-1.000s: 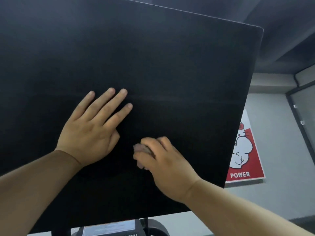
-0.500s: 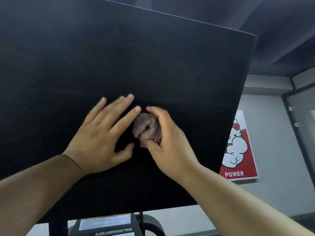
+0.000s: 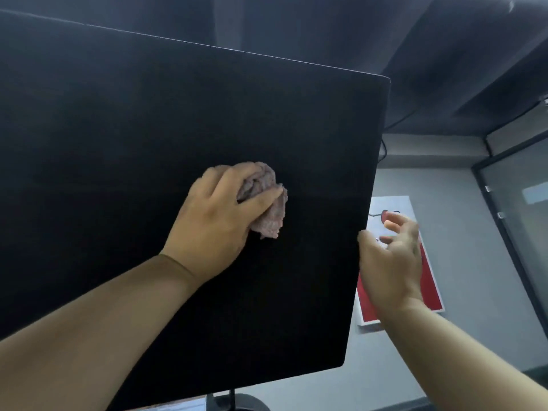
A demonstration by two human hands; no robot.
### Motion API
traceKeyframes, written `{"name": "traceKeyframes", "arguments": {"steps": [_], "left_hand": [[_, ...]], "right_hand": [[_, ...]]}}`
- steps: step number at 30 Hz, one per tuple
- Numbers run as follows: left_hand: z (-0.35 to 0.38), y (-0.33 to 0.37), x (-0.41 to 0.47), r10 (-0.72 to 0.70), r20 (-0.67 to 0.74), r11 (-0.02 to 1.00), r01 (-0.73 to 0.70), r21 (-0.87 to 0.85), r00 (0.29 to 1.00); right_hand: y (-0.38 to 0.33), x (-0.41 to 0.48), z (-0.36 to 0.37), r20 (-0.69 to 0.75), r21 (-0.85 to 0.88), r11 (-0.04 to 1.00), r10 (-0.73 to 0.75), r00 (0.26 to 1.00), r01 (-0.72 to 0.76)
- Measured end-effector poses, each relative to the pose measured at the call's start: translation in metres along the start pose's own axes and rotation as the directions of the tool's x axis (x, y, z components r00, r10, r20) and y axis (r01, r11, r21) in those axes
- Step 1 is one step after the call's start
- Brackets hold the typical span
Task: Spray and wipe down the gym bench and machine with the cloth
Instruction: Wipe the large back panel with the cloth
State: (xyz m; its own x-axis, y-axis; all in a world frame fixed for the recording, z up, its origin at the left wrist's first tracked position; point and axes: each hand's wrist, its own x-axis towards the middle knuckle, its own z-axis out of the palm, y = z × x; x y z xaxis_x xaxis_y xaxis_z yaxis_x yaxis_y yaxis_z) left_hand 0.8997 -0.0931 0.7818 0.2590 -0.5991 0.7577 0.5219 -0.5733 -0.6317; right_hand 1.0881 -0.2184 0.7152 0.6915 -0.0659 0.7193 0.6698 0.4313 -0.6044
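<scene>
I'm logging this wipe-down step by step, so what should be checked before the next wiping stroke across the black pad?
1. Grip: ok. The left hand grips the bunched pinkish cloth.
2. Contact: ok. The cloth looks pressed against the black pad.
3. Stroke path: ok. The right hand is at the pad's right edge, fingers loose, holding nothing.
4. Wetting: cannot tell. The dark surface shows no readable moisture.
5. Spray bottle within reach: cannot tell. None is in view.
</scene>
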Motion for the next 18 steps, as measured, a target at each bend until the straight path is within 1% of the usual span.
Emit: {"name": "traceKeyframes", "arguments": {"steps": [1,2,3,4,5,6,7,8,10,12,13,14,15,16,18], "left_hand": [[0.008,0.005,-0.003,-0.002,0.045,1.0,0.001,0.03,0.999],[0.014,0.011,-0.009,0.003,0.104,0.998,-0.009,0.062,0.995],[0.018,0.016,-0.015,0.013,0.159,0.995,-0.028,0.093,0.987],[0.021,0.018,-0.019,0.024,0.174,0.992,-0.044,0.116,0.985],[0.022,0.017,-0.019,0.022,0.172,0.992,-0.043,0.119,0.985],[0.02,0.014,-0.015,-0.013,0.175,0.995,-0.003,0.095,0.984],[0.018,0.012,-0.008,-0.052,0.174,0.998,0.044,0.049,0.983],[0.017,0.01,0.0,-0.064,0.149,0.998,0.063,0.011,0.987],[0.018,0.012,0.012,-0.009,0.097,1.0,0.011,-0.012,0.995],[0.022,0.018,0.01,0.051,0.012,0.999,-0.051,0.003,0.999],[0.026,0.021,0.003,0.06,-0.003,0.998,-0.06,0.005,0.998],[0.031,0.024,-0.008,0.083,0.014,0.997,-0.083,0.005,0.996],[0.038,0.028,-0.024,0.136,0.059,0.99,-0.137,0.011,0.989],[0.045,0.032,-0.043,0.219,0.123,0.975,-0.223,0.018,0.968],[0.052,0.041,-0.082,0.366,0.276,0.926,-0.377,-0.015,0.889]], "right_hand": [[0.004,0.007,-0.002,0.01,0.026,0.997,0.066,0.998,-0.066],[0.006,0.013,-0.001,0.084,0.066,0.988,0.134,0.987,-0.139],[0.008,0.017,0.001,0.22,0.106,0.968,0.199,0.955,-0.227],[0.013,0.022,0.004,0.372,0.155,0.936,0.242,0.896,-0.317],[0.022,0.027,0.006,0.489,0.197,0.897,0.259,0.833,-0.396],[0.03,0.031,0.007,0.557,0.214,0.872,0.261,0.788,-0.44],[0.038,0.034,0.008,0.591,0.216,0.871,0.243,0.769,-0.441],[0.047,0.037,0.01,0.611,0.222,0.877,0.216,0.762,-0.426],[0.059,0.04,0.011,0.637,0.26,0.871,0.17,0.752,-0.417],[0.063,0.039,0.012,0.648,0.295,0.868,0.125,0.752,-0.399],[0.063,0.039,0.011,0.651,0.306,0.866,0.114,0.751,-0.397],[0.063,0.04,0.01,0.655,0.307,0.867,0.107,0.748,-0.393],[0.066,0.04,0.009,0.667,0.313,0.865,0.095,0.739,-0.393],[0.065,0.04,0.008,0.68,0.312,0.866,0.084,0.728,-0.391],[0.061,0.037,0.006,0.692,0.297,0.865,0.097,0.716,-0.405]]}}
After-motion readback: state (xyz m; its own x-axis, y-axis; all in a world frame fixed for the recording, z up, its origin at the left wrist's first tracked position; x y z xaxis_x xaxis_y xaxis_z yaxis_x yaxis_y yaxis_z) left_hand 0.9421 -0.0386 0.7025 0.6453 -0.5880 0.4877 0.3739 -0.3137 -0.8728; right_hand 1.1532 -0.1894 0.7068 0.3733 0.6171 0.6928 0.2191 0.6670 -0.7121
